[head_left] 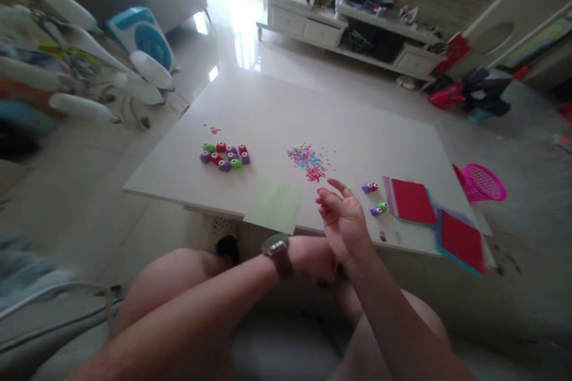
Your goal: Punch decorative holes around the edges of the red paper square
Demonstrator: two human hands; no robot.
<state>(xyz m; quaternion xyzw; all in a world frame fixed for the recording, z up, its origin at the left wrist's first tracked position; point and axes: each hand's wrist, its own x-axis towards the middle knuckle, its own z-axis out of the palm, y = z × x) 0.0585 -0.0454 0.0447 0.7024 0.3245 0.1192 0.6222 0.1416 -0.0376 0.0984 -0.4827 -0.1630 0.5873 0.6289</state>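
Observation:
My right hand (344,220) hovers over the table's near edge, just in front of a heap of tiny pink, blue and pale confetti-like bits (313,161). One finger reaches out apart from the others, which bend loosely, and nothing shows in it. Below the edge, beside my right wrist, is my left hand (318,259) with its fingers curled; whatever they may hold is hidden. A dark watch (276,244) is on my left wrist. Left of my hands, a pale green paper square (274,205) overhangs the table edge.
Several small purple, red and green eyed pieces (224,156) cluster on the white table (263,101); more such pieces (370,187) lie at right. Stacks of coloured sheets (411,201) rest near the right end. A pink basket (485,183) stands beyond it.

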